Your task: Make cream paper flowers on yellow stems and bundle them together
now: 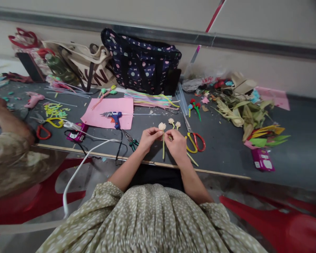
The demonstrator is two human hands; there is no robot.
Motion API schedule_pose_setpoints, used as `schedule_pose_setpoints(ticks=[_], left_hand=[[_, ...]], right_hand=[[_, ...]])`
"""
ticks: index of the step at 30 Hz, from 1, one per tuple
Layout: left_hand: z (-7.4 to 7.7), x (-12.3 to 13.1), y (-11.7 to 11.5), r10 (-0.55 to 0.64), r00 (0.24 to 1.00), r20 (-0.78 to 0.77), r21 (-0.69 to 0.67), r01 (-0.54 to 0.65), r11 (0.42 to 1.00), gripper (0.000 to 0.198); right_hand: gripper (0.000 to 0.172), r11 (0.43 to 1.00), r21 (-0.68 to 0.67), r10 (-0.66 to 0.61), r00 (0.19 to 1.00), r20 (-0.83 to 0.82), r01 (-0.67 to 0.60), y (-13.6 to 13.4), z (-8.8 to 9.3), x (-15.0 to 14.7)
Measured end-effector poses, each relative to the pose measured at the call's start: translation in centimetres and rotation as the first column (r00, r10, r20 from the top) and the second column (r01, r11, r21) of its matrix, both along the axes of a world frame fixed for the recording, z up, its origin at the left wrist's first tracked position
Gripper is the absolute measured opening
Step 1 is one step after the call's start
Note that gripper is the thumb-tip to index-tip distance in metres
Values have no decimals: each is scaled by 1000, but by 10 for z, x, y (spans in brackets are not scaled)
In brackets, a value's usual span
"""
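Between my hands, over the table's front edge, stands a small cream craft flower (pixel 162 126) on a thin green stem. My left hand (pixel 149 139) pinches it just below the bloom. My right hand (pixel 177 144) is closed beside the stem, its fingertips pressed together near the same spot; what exactly they grip is partly hidden. Two more cream craft flowers (pixel 178 125) lie just beyond my right hand, partly covered by it. Right of that hand lie scissors (pixel 195 141) with red and yellow handles. Pliers (pixel 131 141) with dark green handles rest left of my left hand.
A blue glue gun (pixel 117 119) lies on pink paper (pixel 94 109), its cord trailing forward. Pastel pipe cleaners (pixel 150 99) lie behind. Dried husks (pixel 242 112) pile up at right near a purple box (pixel 262 160). Bags (pixel 144 63) line the wall. Another person's arm (pixel 5 119) reaches in at left.
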State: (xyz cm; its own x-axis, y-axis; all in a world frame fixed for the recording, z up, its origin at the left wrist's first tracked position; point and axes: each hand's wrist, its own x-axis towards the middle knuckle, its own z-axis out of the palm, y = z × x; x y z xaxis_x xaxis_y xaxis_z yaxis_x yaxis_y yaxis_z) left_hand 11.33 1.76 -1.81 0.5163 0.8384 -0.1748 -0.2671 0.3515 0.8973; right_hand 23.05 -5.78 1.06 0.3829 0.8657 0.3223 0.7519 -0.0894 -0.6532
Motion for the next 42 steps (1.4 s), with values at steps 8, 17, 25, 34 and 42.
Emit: schedule_pose_setpoints(ticks=[8,17,25,34,42], left_hand=[[4,2,1,28,999,-20,7,-28,1000,28],[2,0,3,27,999,-37,130,-22,991,29],[2,-4,5,-44,999,16,59,43,997,31],[-3,-5,4,-78,997,21,-50,79,996,34],[3,-5,3,-69,998,-5,5,69,998,28]], right_hand=[[20,998,10,57,996,66,-57,-4,0,-8],[19,999,5,46,999,-20,-46,-5,1,-8],[19,997,-39,51,958,-283,-65,-2,5,-2],[19,998,-28,39,936,-350,-52,1,-1,5],[16,999,-16,28,965,-262,-33,-1,2,1]])
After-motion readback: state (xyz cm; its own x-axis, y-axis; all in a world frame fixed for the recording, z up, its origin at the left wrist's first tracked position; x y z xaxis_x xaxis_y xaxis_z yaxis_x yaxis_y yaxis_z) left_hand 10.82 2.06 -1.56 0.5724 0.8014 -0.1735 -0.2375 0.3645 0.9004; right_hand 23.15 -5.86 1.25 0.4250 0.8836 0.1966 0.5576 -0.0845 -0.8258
